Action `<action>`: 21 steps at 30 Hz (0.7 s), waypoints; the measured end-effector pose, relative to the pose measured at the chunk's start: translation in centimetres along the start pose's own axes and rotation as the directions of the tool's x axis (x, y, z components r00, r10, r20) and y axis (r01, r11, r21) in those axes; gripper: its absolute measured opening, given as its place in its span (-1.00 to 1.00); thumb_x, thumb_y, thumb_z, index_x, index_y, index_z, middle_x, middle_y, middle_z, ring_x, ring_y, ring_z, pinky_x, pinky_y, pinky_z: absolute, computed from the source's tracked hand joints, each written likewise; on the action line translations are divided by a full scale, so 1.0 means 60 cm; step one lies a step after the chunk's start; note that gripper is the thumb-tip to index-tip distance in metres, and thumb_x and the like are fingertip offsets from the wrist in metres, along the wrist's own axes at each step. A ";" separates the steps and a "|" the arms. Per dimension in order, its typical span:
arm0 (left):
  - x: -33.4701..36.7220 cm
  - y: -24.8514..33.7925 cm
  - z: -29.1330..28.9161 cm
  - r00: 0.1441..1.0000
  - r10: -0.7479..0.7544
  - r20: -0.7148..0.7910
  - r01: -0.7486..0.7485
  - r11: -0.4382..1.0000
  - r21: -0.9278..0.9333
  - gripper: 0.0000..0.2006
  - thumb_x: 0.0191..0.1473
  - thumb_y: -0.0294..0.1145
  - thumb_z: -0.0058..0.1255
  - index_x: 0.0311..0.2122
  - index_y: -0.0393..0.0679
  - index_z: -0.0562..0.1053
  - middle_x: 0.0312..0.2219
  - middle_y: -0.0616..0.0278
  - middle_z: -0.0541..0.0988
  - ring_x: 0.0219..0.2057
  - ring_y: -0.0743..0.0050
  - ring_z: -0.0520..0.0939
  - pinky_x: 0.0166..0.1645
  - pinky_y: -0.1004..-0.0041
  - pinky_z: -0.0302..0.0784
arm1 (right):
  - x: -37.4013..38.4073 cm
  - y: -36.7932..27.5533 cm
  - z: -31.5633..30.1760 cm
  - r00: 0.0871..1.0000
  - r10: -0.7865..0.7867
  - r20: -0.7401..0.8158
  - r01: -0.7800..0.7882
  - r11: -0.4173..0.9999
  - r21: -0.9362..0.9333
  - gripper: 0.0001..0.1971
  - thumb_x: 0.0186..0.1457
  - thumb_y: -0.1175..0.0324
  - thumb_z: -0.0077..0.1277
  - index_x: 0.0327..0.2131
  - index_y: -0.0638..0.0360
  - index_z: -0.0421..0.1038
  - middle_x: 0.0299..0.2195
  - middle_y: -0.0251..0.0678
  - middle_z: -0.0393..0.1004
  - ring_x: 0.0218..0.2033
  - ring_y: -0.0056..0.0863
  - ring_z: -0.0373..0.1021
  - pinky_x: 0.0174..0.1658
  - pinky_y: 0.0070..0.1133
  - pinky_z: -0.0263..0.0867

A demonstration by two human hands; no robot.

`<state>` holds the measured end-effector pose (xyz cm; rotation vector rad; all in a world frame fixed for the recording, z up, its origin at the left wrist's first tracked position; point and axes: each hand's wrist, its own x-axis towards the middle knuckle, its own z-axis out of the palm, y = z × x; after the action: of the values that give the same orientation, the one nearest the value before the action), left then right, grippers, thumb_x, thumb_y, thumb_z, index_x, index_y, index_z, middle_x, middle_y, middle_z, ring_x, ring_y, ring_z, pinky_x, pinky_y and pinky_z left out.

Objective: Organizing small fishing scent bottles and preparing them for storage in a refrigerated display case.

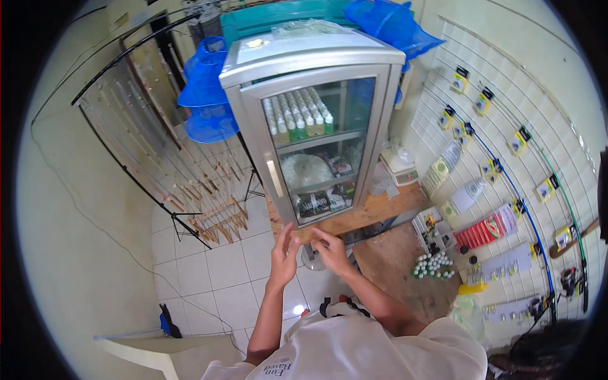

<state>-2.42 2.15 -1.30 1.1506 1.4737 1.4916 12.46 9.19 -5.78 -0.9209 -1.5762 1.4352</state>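
My left hand (284, 256) is raised in front of a silver-framed glass cabinet (251, 120), fingers stretched upward and nothing in it. Close by on its right, my right hand (332, 252) is also empty, its fingers loosely bent and apart. The two hands do not touch. Both are nearest to the cabinet's lower front and the edge of the wooden table (345, 221) under it. Behind the closed glass door, rows of small white-capped bottles (301, 117) fill the upper shelf. Bagged goods (305, 171) and dark packs (326, 199) lie on the shelves below.
To the right are a weighing scale (402, 168), a divided box (434, 231), a cluster of white-capped bottles (434, 266) and a wall grid (475, 126) of hanging packets. Fishing rods (202, 183) stand on a rack at left. Blue nets (212, 95) hang beside the cabinet.
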 end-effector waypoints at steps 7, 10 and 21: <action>-0.108 -0.105 0.009 0.906 -0.257 0.337 0.239 0.967 0.093 -0.61 0.26 -0.30 0.07 0.11 -0.30 0.43 0.04 0.04 0.56 0.12 0.25 0.53 0.13 0.36 0.43 | -0.222 0.084 -0.083 0.927 0.291 -0.235 -0.285 0.957 0.058 -0.68 0.21 0.52 0.00 0.03 0.36 0.44 -0.14 -0.18 0.60 -0.11 -0.53 0.52 -0.02 -0.59 0.41; -0.144 -0.143 0.018 0.817 -0.329 0.474 0.284 0.944 0.166 -0.62 0.23 -0.25 0.11 0.08 -0.22 0.47 -0.02 0.12 0.62 0.06 0.34 0.59 -0.09 0.41 0.52 | -0.307 0.098 -0.110 0.876 0.353 -0.328 -0.345 0.935 0.083 -0.71 0.24 0.50 0.00 0.02 0.36 0.44 -0.17 -0.22 0.61 -0.16 -0.56 0.52 -0.06 -0.60 0.41; -0.111 -0.056 0.129 0.589 -0.218 0.778 -0.001 0.963 0.270 -0.62 0.21 -0.23 0.13 0.07 -0.21 0.48 -0.05 0.13 0.64 0.03 0.40 0.61 -0.14 0.40 0.57 | -0.450 0.065 -0.189 0.622 0.427 -0.656 -0.414 0.891 0.187 -0.74 0.28 0.44 -0.06 -0.02 0.32 0.45 -0.28 -0.25 0.63 -0.28 -0.57 0.53 -0.21 -0.60 0.40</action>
<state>6.76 -1.26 -5.73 1.5673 1.0359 0.5158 34.05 -10.12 -11.48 -1.6682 -0.7998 1.1718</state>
